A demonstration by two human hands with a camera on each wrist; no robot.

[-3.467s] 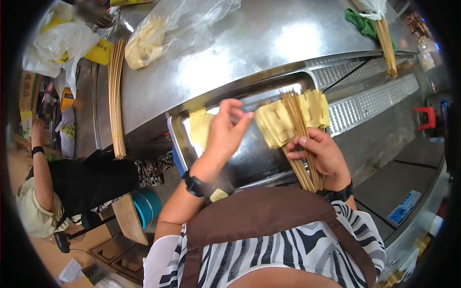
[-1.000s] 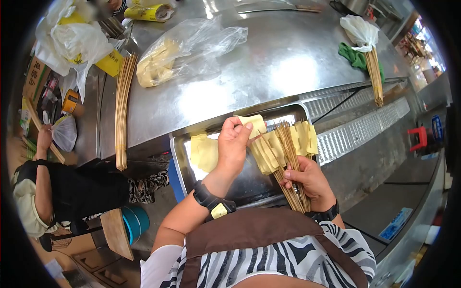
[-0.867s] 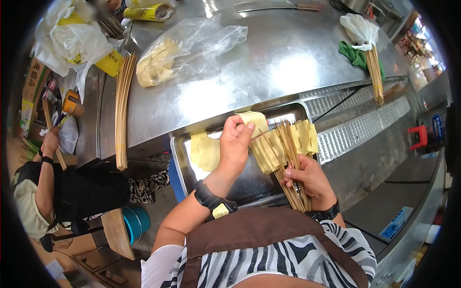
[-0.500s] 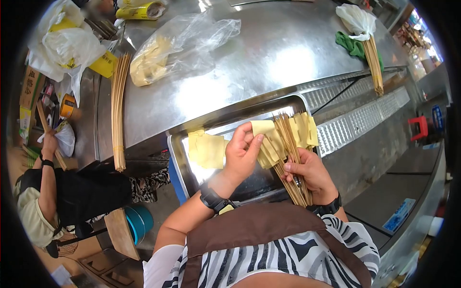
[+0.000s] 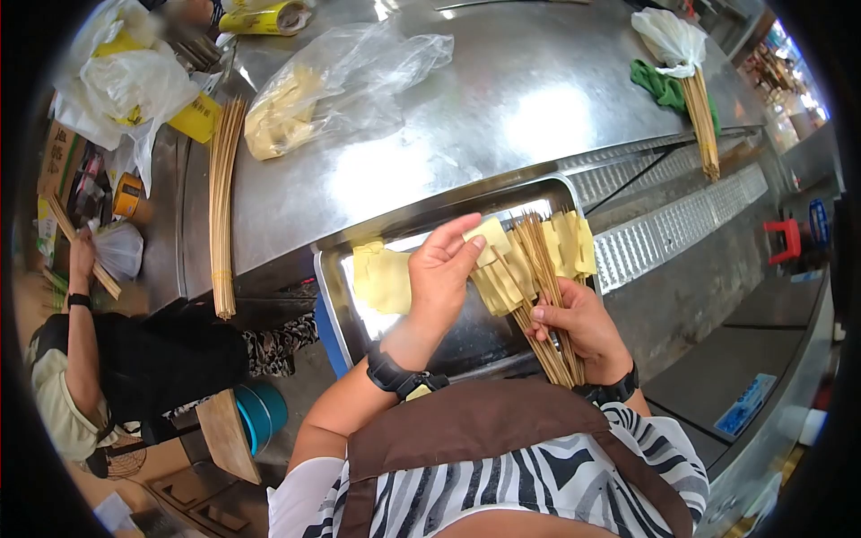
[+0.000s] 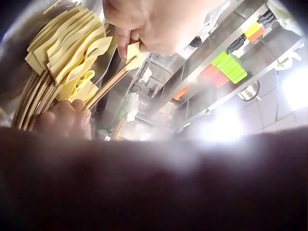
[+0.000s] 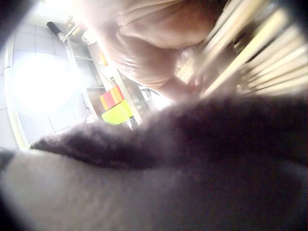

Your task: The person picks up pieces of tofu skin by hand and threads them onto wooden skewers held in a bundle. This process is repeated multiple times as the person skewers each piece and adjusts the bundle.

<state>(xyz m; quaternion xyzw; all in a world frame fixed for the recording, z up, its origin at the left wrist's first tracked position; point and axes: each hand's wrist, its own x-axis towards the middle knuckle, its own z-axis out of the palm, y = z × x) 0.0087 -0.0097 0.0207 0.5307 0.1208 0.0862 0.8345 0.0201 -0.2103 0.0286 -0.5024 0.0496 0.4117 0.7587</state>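
Note:
My left hand is over the metal tray, thumb and fingers pinching a folded yellow sheet. In the left wrist view, that yellow sheet sits at the tips of thin skewers under my left hand. My right hand grips a bundle of wooden skewers, several carrying wavy yellow sheets. More folded sheets lie at the tray's right side. In the right wrist view, blurred skewers pass beside my right hand.
A stack of yellow sheets lies at the tray's left. On the steel table are a clear bag of sheets, a skewer bundle and a green cloth. Another person's hand works at far left.
My left hand went from empty over the tray to holding a yellow sheet, which moved right and down onto skewer tips; its fingers have since straightened somewhat. My right hand keeps its grip.

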